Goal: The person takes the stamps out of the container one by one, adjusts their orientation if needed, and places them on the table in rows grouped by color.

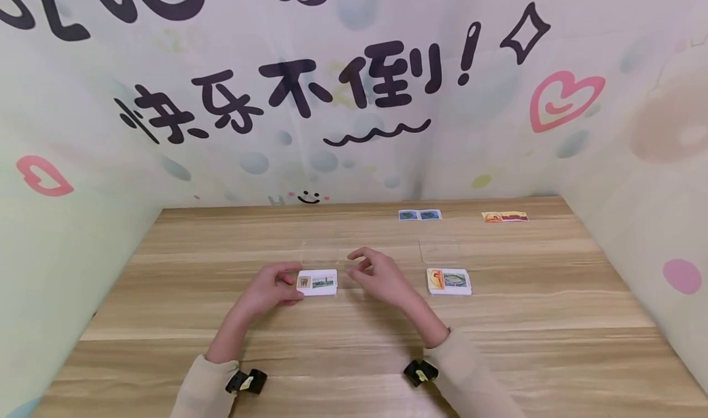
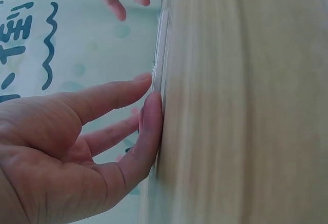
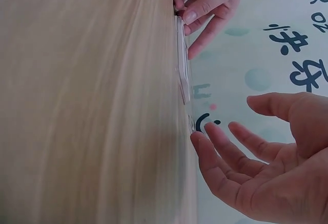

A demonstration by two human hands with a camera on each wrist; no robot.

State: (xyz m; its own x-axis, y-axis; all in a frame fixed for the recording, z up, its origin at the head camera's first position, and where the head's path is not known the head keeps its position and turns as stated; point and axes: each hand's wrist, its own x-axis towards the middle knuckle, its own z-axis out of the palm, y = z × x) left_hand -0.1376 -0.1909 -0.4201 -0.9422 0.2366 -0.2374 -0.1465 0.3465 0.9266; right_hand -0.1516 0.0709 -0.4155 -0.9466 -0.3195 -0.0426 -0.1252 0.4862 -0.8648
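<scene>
A stack of white cards (image 1: 325, 283), with a brown stamp-like picture and a green one on top, lies flat on the wooden table. My left hand (image 1: 270, 287) is at its left end, thumb at the near corner and a finger by the far corner, holding that end. In the left wrist view the left hand (image 2: 87, 147) has its fingertips right against the stack's edge. Just right of the stack, my right hand (image 1: 381, 276) hovers with loosely bent fingers and nothing in them. From the right wrist, the right hand (image 3: 271, 157) shows its thumb apart from the fingers.
A second card stack (image 1: 449, 281) lies to the right. Clear plastic pieces (image 1: 439, 252) lie behind both stacks. Farther back are a blue pair of stamp-like pictures (image 1: 420, 215) and an orange-and-red strip (image 1: 505, 217). A printed wall cloth (image 1: 354, 172) borders the table's back.
</scene>
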